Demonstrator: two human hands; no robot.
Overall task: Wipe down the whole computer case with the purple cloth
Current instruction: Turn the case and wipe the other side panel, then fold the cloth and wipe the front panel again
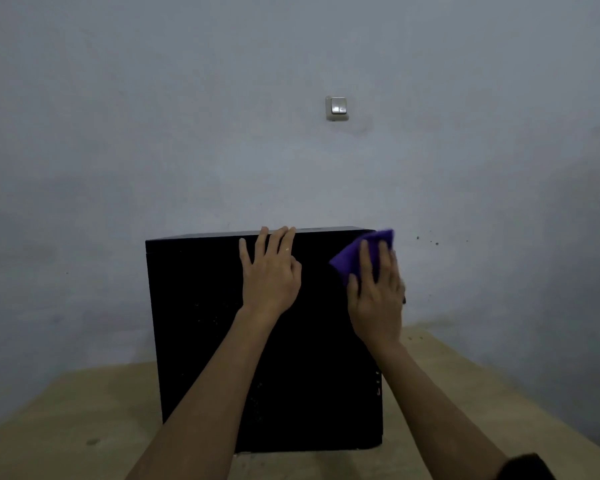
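A black computer case (201, 323) stands upright on a light wooden surface (66, 420), its broad, plain side panel facing the camera. The panel is matte and very dark, with faint pale specks across its lower half; a few small white markings sit near its lower right edge. The top edge shows as a thin, slightly lighter strip.

The left hand (269, 271) lies flat against the upper part of the panel, fingers straight and slightly spread, the fingertips reaching the top edge. The right hand (376, 299) presses the purple cloth (357, 254) flat against the case's upper right corner, fingers extended over it; the folded cloth sticks out above and to the left of the fingers and just past the case's right edge. The two hands are near each other but apart.

Behind the case rises a pale grey wall (153, 133) with a white double light switch (337, 107) well above it and a few dark flecks to the right. A dark sleeve (527, 467) shows at the bottom right corner.
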